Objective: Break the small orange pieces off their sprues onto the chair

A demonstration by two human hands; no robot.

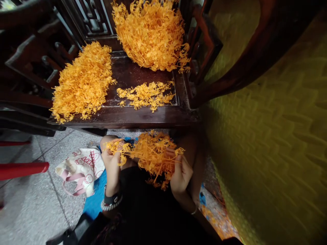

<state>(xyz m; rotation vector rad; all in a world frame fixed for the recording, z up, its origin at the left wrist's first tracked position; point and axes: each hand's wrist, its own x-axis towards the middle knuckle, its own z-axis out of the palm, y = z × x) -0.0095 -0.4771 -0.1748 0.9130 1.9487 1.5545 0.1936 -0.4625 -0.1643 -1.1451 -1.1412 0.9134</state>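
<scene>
A tangled bundle of orange spidery plastic pieces (153, 154) lies over my lap, between my two hands. My left hand (111, 163) is closed on a small cluster of orange spidery pieces (119, 148), thumb against the fingers. Thin orange strands stretch from that cluster toward the bundle. On the other side, my right hand (182, 172) pinches the strands at the bundle's right edge, where one spidery piece (179, 150) sticks up above the thumb. Some of the right fingers are hidden behind the bundle.
On the dark wooden chair seat (122, 73) ahead are a tall heap (153, 37), a long pile (84, 81) and a small scatter (148, 95) of similar pieces. A printed cloth bag (85, 166) lies at left, near a red bar (22, 170). Yellow textured material (268, 143) rises at right.
</scene>
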